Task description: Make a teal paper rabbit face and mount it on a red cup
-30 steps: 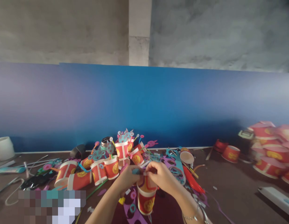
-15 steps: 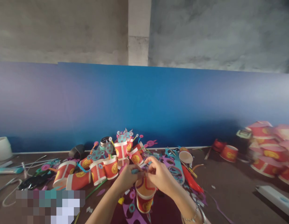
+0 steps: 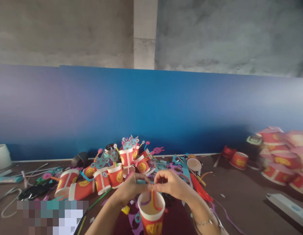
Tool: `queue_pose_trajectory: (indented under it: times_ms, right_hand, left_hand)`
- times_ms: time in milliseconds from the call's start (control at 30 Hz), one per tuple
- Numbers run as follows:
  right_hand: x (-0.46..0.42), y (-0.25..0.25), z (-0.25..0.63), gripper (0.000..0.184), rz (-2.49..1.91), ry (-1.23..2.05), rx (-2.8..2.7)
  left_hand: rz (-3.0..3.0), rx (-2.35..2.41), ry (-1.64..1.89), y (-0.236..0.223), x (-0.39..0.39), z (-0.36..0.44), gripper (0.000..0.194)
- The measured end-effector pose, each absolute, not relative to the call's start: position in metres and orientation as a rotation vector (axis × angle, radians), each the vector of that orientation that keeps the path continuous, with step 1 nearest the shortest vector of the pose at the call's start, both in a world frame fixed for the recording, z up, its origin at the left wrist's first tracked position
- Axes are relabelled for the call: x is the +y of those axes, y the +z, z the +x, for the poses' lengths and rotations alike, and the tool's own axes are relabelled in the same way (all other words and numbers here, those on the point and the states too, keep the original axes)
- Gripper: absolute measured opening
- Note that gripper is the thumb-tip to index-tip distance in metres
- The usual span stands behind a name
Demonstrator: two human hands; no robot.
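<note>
A red-and-white paper cup [image 3: 153,227] with a yellow emblem stands upright before me, its mouth facing up. Thin curved coloured strips [image 3: 155,203], purple, yellow and red, run from inside the cup up to my fingertips. My left hand [image 3: 134,188] pinches at their upper ends from the left. Pressed in from the other side, fingertip to fingertip, my right hand [image 3: 171,184] pinches there too. What exactly lies between the fingertips is partly hidden.
Several similar cups with cut-out animal faces [image 3: 127,156] crowd the table beyond my hands. A red pouch-like object [image 3: 200,187] and paper scraps lie to the right. Farther right are stacked red cups [image 3: 278,173] and a white box-like device [image 3: 288,209].
The cup appears nearer to me and larger, with its rim below my hands. A yellow strip now shows beside the red and purple ones. Both hands stay pinched together above the cup.
</note>
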State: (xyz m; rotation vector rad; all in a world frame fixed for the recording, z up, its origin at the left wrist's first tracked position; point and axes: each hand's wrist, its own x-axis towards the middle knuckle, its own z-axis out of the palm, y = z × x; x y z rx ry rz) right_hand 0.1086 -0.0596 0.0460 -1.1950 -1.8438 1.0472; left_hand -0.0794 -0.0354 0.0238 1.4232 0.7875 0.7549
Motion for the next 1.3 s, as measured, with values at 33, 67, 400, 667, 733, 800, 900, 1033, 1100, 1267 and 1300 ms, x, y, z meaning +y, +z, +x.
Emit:
queue_pose_trajectory:
  times_ms: [33, 67, 400, 667, 733, 800, 900, 1033, 1100, 1267, 1300]
  right_hand:
    - [-0.06, 0.048, 0.11, 0.017, -1.162, 1.128, -1.857]
    - [-0.061, 0.049, 0.112, 0.019, -1.129, 1.206, -1.858]
    - [-0.062, 0.047, 0.106, 0.031, -0.826, 1.445, -1.617]
    - [-0.056, 0.044, 0.111, 0.024, -1.028, 1.267, -1.739]
    - [-0.056, 0.044, 0.112, 0.018, -1.039, 1.191, -1.789]
    - [-0.057, 0.046, 0.112, 0.011, -1.051, 1.078, -1.837]
    - [-0.06, 0.049, 0.109, 0.008, -1.081, 0.903, -1.882]
    - [-0.062, 0.051, 0.104, 0.009, -1.123, 0.745, -1.888]
    - [-0.063, 0.052, 0.101, 0.01, -1.136, 0.677, -1.862]
    - [-0.064, 0.054, 0.1, 0.008, -1.156, 0.689, -1.837]
    - [-0.065, 0.055, 0.1, 0.006, -1.162, 0.716, -1.841]
  left_hand:
    - [1.379, 0.766, 0.728, 0.024, -0.037, -0.08, 0.03]
    - [1.324, 0.747, 0.706, 0.025, -0.039, -0.079, 0.031]
    - [1.036, 0.659, 0.817, 0.025, -0.045, -0.073, 0.036]
    - [1.375, 0.775, 0.86, 0.035, -0.041, -0.075, 0.026]
    - [1.467, 0.805, 0.869, 0.039, -0.044, -0.074, 0.022]
    - [1.516, 0.843, 0.865, 0.043, -0.047, -0.073, 0.018]
    - [1.568, 0.88, 0.869, 0.046, -0.048, -0.073, 0.01]
    - [1.636, 0.879, 0.933, 0.042, -0.046, -0.072, 0.005]
    - [1.638, 0.874, 0.981, 0.039, -0.044, -0.071, 0.005]
    - [1.55, 0.861, 1.008, 0.035, -0.044, -0.071, 0.01]
    - [1.562, 0.872, 1.011, 0.035, -0.044, -0.071, 0.011]
